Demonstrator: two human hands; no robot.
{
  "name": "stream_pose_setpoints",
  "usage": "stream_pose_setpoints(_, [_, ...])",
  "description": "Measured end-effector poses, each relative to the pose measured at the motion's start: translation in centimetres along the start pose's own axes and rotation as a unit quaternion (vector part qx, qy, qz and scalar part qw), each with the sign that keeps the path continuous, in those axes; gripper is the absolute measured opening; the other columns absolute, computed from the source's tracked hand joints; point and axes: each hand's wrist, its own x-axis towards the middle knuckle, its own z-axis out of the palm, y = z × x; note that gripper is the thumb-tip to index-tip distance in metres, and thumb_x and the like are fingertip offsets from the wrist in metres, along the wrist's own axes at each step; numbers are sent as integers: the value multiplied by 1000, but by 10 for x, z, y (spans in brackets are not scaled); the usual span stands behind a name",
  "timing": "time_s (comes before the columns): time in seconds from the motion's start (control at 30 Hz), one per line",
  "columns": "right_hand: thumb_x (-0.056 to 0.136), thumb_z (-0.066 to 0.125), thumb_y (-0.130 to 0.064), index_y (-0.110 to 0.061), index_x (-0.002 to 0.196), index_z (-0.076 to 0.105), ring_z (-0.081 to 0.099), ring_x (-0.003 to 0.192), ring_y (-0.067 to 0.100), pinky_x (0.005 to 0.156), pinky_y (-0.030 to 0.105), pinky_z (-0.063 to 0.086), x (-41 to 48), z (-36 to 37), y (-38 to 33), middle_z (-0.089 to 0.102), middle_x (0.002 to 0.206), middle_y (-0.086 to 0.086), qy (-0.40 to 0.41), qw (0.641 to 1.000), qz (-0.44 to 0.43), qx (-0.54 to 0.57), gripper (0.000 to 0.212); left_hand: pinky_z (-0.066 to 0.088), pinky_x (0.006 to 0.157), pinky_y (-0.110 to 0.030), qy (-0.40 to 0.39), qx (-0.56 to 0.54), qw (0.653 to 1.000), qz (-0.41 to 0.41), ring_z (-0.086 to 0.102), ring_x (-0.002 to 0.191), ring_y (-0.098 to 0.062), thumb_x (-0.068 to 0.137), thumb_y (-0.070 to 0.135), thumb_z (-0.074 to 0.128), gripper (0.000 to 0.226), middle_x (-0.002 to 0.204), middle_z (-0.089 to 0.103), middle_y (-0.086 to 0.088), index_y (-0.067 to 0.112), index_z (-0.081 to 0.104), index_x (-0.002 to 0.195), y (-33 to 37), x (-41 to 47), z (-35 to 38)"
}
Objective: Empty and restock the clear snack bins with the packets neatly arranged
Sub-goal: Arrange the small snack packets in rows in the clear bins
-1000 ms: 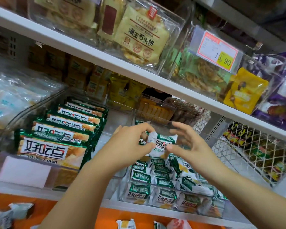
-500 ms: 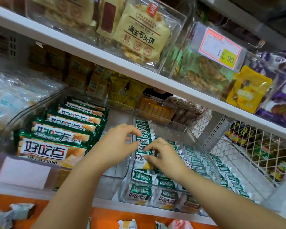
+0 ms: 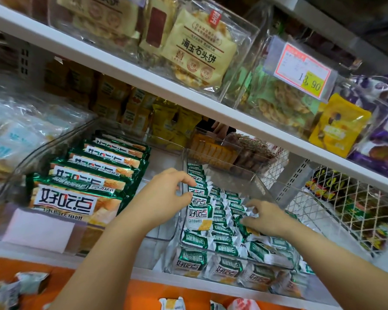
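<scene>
A clear snack bin (image 3: 259, 182) on the middle shelf holds rows of small green-and-white packets (image 3: 222, 233). One packet (image 3: 199, 215) stands upright against the bin's left wall. My left hand (image 3: 164, 196) reaches over that wall, and its thumb and fingertips pinch the top of the upright packet. My right hand (image 3: 266, 219) is inside the bin further right, fingers curled on a crinkled white packet (image 3: 252, 211) in the right row. More of these packets lie flat against the bin's front wall.
Left of it, a second clear bin (image 3: 54, 143) holds long green biscuit packs (image 3: 81, 189). A wire basket (image 3: 345, 211) stands on the right. The shelf above (image 3: 143, 74) carries bins and a price tag (image 3: 300, 71). Loose packets (image 3: 172, 304) lie on the orange surface below.
The packet I held up with both hands now stands in the left row. My right hand has moved right onto the right row; my left hand stays at the bin's left wall.
</scene>
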Motion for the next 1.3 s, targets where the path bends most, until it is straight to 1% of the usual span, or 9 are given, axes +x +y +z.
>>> stream_pose_setpoints(0.07, [91,61,-38,-17,148,28,49,124,24,93,26,41,1,2,-8,39,147,9,-49,999,14,-16,69,35,82,-20,-1,2,1000,1,50,101,-7,94,24,57,16,111,50,8,36,57,104,1,0,0])
stream_pose_setpoints(0.23, [84,71,-24,-20,146,28,56,103,20,74,24,43,-4,6,-10,42,142,10,7,999,-6,44,75,35,84,-21,3,19,1000,3,49,105,-8,94,25,57,18,114,50,9,35,58,109,1,0,-1])
stream_pose_setpoints(0.4, [80,76,-23,-31,136,37,40,117,-1,96,6,27,-29,1,-28,41,130,-14,237,946,-204,91,69,30,109,-38,48,34,998,24,45,118,-10,93,40,54,25,108,58,20,35,60,117,12,0,2])
stream_pose_setpoints(0.5, [75,80,-23,-36,127,42,37,108,-18,93,-4,23,-46,-4,-48,40,117,-28,267,907,-312,89,66,20,114,-51,31,-12,999,22,53,109,-3,89,55,53,41,90,61,29,40,54,126,26,-1,5])
stream_pose_setpoints(0.63, [75,81,-25,-40,128,39,41,115,-12,101,6,29,-51,-1,-56,40,118,-34,273,881,-376,82,69,24,112,-51,22,-21,999,24,50,77,4,88,47,60,37,94,64,22,43,51,123,27,-1,10])
stream_pose_setpoints(0.8, [72,75,-46,-55,118,36,38,118,-17,99,4,29,-54,5,-52,36,126,-39,214,912,-306,168,61,40,80,-32,16,-48,999,12,56,73,-6,86,41,65,20,87,62,17,45,48,95,19,-1,10])
stream_pose_setpoints(0.97, [81,72,-12,-24,98,60,67,71,13,74,26,55,-45,10,-45,59,104,7,57,900,-189,389,24,39,68,-24,5,-48,999,24,51,60,4,84,31,70,15,84,64,16,37,56,88,13,-1,8])
stream_pose_setpoints(1.2, [84,71,-12,-28,88,64,50,57,0,63,16,43,-35,23,-48,55,70,-4,62,941,-202,263,18,33,76,-1,42,-57,997,31,47,100,8,92,25,61,18,109,52,21,35,58,106,1,0,-3])
stream_pose_setpoints(1.3, [86,69,-15,-34,89,61,54,62,5,67,21,47,-33,25,-52,58,70,-4,87,951,-207,212,21,32,81,-9,30,-53,998,16,48,104,1,92,26,61,19,111,54,17,32,59,109,-1,0,-1])
